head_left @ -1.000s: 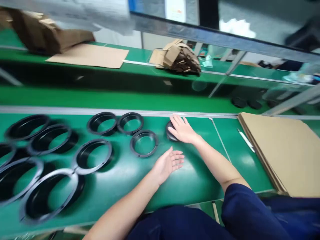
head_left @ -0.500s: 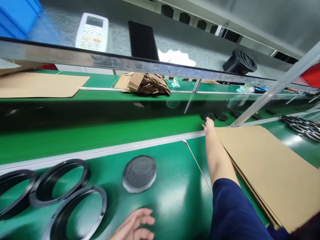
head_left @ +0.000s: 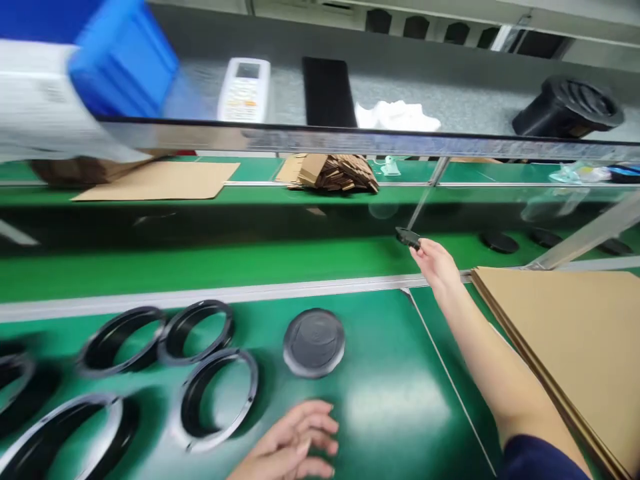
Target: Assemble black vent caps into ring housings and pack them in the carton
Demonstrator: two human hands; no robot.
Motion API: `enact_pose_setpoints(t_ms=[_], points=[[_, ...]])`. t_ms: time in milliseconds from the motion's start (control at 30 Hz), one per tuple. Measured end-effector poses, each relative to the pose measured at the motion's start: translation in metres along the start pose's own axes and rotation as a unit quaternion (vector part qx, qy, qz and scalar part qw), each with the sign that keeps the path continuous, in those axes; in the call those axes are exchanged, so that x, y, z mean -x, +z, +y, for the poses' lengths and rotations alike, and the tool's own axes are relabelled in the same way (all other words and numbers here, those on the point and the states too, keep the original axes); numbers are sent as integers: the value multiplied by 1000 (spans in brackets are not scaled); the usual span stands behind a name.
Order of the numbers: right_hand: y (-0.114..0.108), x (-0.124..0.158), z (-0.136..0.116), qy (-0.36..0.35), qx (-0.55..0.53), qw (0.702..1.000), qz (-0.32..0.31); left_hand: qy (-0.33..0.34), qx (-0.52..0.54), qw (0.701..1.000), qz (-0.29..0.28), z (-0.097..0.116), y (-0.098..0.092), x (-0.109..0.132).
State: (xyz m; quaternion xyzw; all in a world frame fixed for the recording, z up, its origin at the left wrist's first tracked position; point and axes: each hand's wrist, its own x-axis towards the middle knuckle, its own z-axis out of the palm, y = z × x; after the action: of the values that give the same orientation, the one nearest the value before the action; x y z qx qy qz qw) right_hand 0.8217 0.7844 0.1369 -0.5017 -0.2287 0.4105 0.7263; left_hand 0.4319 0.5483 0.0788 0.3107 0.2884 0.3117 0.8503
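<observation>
- Black disc [head_left: 408, 238], which I saw pinched by its edge in the right hand [head_left: 439, 267], above the green strip [head_left: 250, 260].
- Left hand [head_left: 295, 445] held nothing, fingers slightly parted, near the flat disc [head_left: 314, 342].
- I judged this a pick-up; the next move called for clearing the rail [head_left: 200, 298].

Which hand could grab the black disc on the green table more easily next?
Probably the left hand: it's open, looks empty and is close to that disc. The right hand is farther off, holding a black piece.
</observation>
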Motion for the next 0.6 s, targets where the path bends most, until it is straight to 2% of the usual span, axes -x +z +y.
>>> enact_pose_setpoints(t_ms=[67,133,267,333,400,467,500,533,567,600], points=[[14,72,3,6,-27,988,-155,64,-8,998,4,3,6,2],[22,145,6,17,-20,964,-264,132,1,991,4,6,11,4],[35,266,17,92,7,924,-372,265,53,963,15,8,14,7],[42,311,27,154,12,898,-411,288,88,953,28,10,12,10],[47,345,35,218,17,859,-464,266,141,953,29,14,9,14],[49,364,37,257,38,792,-552,242,204,949,15,22,5,18],[50,368,34,247,59,760,-598,235,235,943,5,26,3,19],[50,368,31,205,89,743,-630,230,262,937,0,30,2,21],[50,364,26,126,124,749,-638,221,283,933,0,34,2,22],[49,357,21,16,166,772,-613,204,300,932,-1,37,3,22]])
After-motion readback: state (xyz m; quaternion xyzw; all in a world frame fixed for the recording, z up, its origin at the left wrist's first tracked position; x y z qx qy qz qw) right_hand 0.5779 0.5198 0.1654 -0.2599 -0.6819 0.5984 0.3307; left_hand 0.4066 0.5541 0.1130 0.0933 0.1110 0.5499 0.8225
